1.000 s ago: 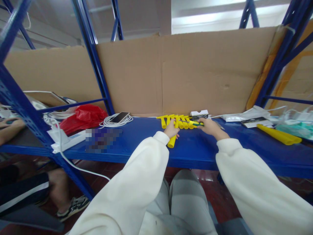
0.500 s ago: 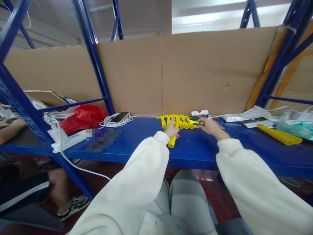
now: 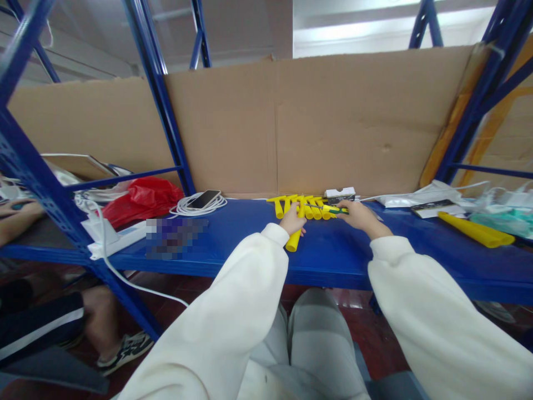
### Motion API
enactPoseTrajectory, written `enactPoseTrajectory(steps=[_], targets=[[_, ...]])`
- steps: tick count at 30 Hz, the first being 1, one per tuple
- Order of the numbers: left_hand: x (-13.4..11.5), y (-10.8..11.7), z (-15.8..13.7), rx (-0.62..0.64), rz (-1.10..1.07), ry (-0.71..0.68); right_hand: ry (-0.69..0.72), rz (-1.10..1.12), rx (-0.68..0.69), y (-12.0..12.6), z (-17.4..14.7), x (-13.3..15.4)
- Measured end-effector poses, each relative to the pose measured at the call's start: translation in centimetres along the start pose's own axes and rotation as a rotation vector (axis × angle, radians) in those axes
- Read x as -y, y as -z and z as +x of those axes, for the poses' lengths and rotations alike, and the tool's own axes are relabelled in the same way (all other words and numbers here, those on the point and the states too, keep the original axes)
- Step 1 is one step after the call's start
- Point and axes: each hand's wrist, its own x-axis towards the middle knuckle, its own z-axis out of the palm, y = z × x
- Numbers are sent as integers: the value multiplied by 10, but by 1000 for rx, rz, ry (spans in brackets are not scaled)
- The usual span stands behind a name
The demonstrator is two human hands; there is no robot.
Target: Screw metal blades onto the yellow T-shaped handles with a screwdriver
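Head view: a person in white sleeves (image 3: 250, 278) sits at a blue worktop (image 3: 245, 236), with both hands in front, near its middle.
Left hand (image 3: 293, 222): its fingers are closed around a yellow tube (image 3: 292, 243), whose wide end points to the person. Whether the tube rests on the worktop cannot be told.
Right hand (image 3: 353, 215): its fingers are clamped on the handle of what looks like a screwdriver (image 3: 334, 209). The thin shaft points left, to the upper part of the held tube; contact is too small to see.
Row of tubes (image 3: 308, 212): several similar tubes lie side by side just behind the hands, partly hidden by them.
White box (image 3: 340, 192): it lies behind the row, at the foot of the cardboard (image 3: 333, 128).
Long yellow piece (image 3: 474, 229): it lies well apart, at the right.
Work so far: one tube is in hand, and the tool work on it seems under way, not finished. Which tubes of the row are done and which are left, the view does not show.
Against the earlier frames: almost nothing differs; both hands, the tube and the screwdriver keep nearly the same place, and the row is unchanged.
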Motion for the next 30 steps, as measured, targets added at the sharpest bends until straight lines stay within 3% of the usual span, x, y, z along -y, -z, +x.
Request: enactPoseTrajectory(steps=[20,27,30], targets=[[-2,2,-4,2,27,-8,64,-15,-114,-1,5,2],[1,1,-2,2,77,-33,-88,-91,-46,6,-4,12],[2,1,-1,-4,75,-26,-73,-104,-45,5,-5,12]])
